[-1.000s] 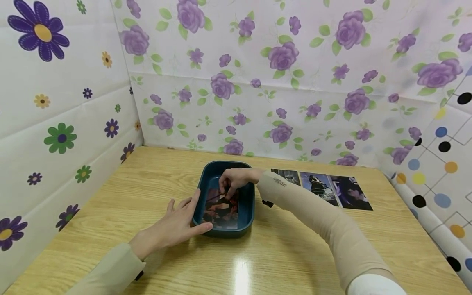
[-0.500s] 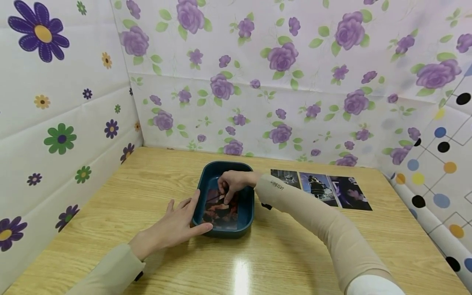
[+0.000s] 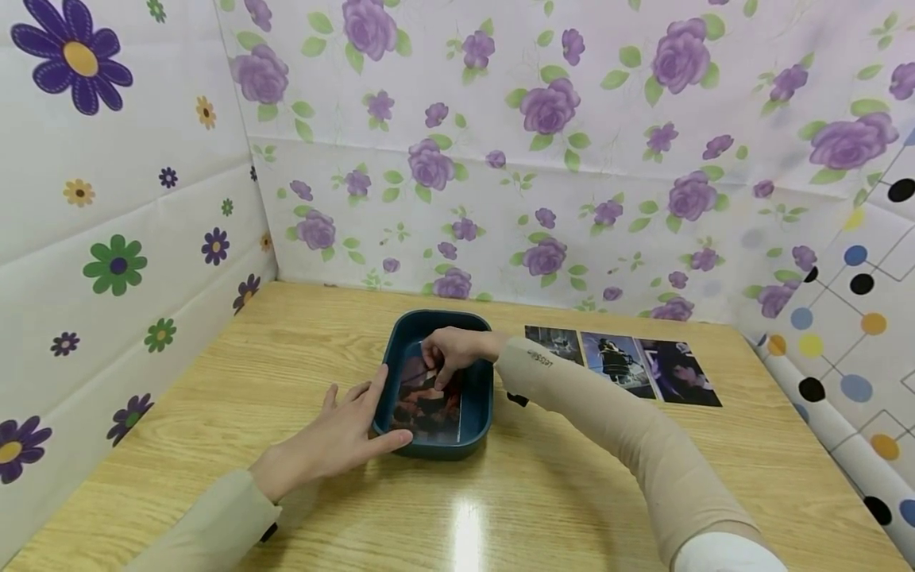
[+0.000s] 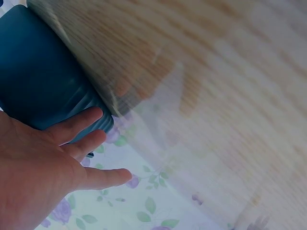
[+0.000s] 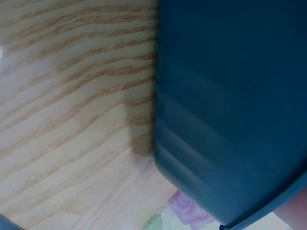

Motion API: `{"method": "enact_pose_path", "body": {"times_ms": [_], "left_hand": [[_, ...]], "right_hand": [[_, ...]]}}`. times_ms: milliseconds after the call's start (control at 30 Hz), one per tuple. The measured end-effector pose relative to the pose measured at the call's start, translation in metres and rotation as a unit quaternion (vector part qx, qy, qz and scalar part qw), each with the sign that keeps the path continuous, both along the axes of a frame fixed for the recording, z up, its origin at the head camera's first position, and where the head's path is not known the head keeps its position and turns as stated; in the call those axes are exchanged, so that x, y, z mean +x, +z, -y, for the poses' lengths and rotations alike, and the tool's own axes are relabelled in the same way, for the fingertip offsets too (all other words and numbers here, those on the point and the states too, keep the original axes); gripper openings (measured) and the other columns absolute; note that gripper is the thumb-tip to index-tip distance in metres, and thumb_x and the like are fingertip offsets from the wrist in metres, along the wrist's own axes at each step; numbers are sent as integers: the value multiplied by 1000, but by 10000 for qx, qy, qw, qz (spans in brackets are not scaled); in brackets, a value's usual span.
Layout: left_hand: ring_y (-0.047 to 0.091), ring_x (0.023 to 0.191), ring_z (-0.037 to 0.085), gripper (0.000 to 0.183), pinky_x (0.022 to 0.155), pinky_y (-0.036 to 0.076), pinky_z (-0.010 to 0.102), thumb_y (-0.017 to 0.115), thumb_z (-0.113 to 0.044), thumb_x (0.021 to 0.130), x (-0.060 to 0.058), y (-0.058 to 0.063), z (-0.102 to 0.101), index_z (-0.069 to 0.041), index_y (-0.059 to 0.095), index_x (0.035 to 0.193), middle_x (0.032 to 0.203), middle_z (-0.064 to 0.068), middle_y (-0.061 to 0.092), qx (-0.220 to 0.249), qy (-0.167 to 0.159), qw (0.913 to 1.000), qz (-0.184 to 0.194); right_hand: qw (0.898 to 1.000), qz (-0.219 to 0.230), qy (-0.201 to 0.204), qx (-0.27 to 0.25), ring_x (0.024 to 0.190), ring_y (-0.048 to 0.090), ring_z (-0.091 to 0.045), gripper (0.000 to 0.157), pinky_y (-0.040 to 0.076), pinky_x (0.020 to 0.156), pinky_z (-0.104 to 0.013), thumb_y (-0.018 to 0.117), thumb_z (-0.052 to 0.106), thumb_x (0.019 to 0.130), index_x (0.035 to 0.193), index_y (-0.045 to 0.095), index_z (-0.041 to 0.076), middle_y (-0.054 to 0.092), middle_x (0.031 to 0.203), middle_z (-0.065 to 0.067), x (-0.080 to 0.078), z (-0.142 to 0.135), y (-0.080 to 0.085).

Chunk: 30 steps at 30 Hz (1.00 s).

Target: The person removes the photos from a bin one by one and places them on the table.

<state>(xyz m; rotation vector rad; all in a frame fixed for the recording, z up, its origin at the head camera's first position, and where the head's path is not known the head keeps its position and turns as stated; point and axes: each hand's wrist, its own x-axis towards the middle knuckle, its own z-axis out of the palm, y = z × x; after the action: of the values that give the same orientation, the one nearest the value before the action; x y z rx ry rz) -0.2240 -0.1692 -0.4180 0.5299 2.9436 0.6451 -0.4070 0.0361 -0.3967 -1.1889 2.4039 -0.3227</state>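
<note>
A dark blue rectangular box (image 3: 439, 453) with rounded corners stands on the table. Inside it lies a dark, glossy photo (image 3: 429, 413) with reddish patches. My right hand (image 3: 456, 349) reaches into the box from the right, thumb and fingers pinching at the photo's upper part. In the right wrist view the box's outer wall (image 5: 220, 120) hides nearly all of that hand. My left hand (image 3: 346, 429) rests along the box's left side, fingers spread and thumb at the front rim. The left wrist view shows its straight fingers beside the blue wall (image 4: 38, 67).
Three photos lie in a row at the back right: a grey one (image 3: 556, 343), a blue one (image 3: 616, 365) and a dark purple one (image 3: 679, 372). My right sleeve overlaps part of the row. Flowered cloth (image 3: 493, 159) hangs behind the wooden table (image 3: 543, 492).
My right fingers have shifted slightly on the photo, and the shine on its surface has changed. The left hand and the box have stayed in place.
</note>
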Motion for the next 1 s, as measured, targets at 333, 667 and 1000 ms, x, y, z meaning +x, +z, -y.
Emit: {"method": "enact_pose_path", "body": {"times_ms": [333,667,1000], "left_hand": [[29,144,37,104,109,2,74,45,-73,87,-1,-1,-1,-13,-2,157,155,12,36,-53,28,10000,-71],[28,145,35,103,110,1,73,46,-72,87,0,-2,-1,-14,-2,157,155,10,35,-75,61,9999,-57],[28,145,36,106,110,0,73,43,-76,85,-1,-3,-1,-14,-3,157,153,10,40,-116,63,9999,-72]], "right_hand": [[9947,690,-86,-752,79,56,-12,22,49,71,-22,75,5,81,98,62,5,62,92,-6,3,-3,15],[9754,1208,-701,-1706,76,47,-17,24,45,68,-27,74,3,81,100,60,4,56,92,-6,-10,-34,51],[9659,1240,-1227,-1916,79,46,-20,20,42,68,-31,67,-1,85,99,53,-1,54,92,-7,-33,-111,86]]}}
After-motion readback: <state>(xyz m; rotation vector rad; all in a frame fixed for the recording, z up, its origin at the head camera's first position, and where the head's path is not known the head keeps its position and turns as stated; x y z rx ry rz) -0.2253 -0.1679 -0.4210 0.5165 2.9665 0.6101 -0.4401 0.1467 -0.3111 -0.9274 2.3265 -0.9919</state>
